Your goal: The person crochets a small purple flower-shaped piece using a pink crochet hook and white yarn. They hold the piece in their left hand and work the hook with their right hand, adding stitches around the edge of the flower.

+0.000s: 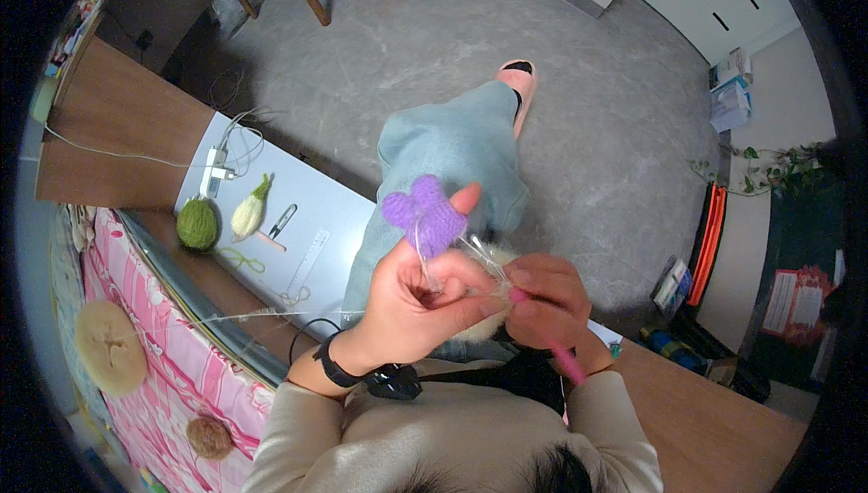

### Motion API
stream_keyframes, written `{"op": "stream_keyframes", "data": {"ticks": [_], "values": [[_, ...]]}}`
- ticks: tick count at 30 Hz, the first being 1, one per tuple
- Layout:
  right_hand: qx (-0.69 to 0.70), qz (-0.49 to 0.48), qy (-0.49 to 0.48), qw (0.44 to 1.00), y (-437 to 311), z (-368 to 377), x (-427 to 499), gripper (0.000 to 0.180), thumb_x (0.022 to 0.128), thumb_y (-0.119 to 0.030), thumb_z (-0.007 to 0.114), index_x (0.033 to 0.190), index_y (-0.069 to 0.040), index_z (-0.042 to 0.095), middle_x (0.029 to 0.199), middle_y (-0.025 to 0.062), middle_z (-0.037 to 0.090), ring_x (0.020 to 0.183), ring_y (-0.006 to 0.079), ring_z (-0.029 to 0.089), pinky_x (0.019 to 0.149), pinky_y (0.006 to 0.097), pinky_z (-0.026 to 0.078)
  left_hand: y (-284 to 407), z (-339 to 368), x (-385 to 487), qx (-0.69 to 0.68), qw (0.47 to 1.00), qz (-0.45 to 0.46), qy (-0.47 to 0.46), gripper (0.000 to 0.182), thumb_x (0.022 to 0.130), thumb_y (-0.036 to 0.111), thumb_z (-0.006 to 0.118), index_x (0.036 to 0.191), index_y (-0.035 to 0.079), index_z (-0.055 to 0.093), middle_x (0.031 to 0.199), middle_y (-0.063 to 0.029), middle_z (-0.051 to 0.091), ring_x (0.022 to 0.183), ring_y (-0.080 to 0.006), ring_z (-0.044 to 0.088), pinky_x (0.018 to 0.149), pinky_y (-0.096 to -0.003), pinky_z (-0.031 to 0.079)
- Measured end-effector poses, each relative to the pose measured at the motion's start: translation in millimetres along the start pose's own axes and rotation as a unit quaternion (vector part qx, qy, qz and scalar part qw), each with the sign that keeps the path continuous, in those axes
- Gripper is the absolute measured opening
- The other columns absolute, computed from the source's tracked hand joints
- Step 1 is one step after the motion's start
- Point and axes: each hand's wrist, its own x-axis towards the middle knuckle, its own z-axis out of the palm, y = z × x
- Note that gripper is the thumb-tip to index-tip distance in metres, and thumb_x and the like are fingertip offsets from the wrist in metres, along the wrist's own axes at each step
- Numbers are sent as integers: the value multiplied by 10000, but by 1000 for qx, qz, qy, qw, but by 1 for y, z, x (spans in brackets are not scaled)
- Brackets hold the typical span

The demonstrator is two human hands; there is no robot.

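My left hand (434,289) pinches a small piece of pale fuzzy crochet work (502,289) between thumb and finger. A purple crocheted piece with rounded lobes (430,218) rests against its raised fingers, and pale yarn (271,314) runs over the hand from the left. Meeting it at the fingertips, my right hand (548,299) grips a crochet hook with a pink handle (566,361). Cream fuzzy material (485,327) shows partly behind both hands; its full shape is hidden.
A white board (319,221) at left holds a green yarn ball (197,224), a cream-and-green crocheted piece (249,211), thread snips (283,220), a clear ruler (307,266) and a power strip (214,171). A large cream yarn ball (110,348) and a brown one (209,437) lie on pink cloth (163,384).
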Motion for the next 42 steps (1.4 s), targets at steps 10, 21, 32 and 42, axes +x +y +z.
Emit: {"op": "stream_keyframes", "data": {"ticks": [10,21,32,42], "values": [[417,402,153,801,-10,-6,11,222,845,-270,438,867,-55,387,702,132,520,595,240,555,507,333,482,13,-9,6,-133,978,-154,-46,655,564,-43,641,1152,-90,356,676,-7,544,572,-50,482,549,-156,356],[301,386,103,866,-18,-2,5,245,825,-299,472,863,-72,390,792,141,551,649,190,526,552,279,435,3,-1,2,-98,991,-74,-59,602,674,-89,581,1212,-25,318,831,-22,544,706,-62,494,614,-187,391],[437,405,145,790,-15,2,-2,232,825,-294,478,853,-82,389,769,113,539,655,190,505,581,292,430,-15,-11,10,227,943,174,-171,775,566,-26,717,1220,-40,301,799,-48,546,739,-122,515,637,-222,388],[-38,59,-130,989,-13,-25,10,131,724,-81,572,810,10,534,871,233,554,720,322,571,552,339,487,-10,-1,0,80,985,123,-89,788,632,-79,640,1275,-9,190,752,35,459,547,-6,306,498,-134,249]]}}
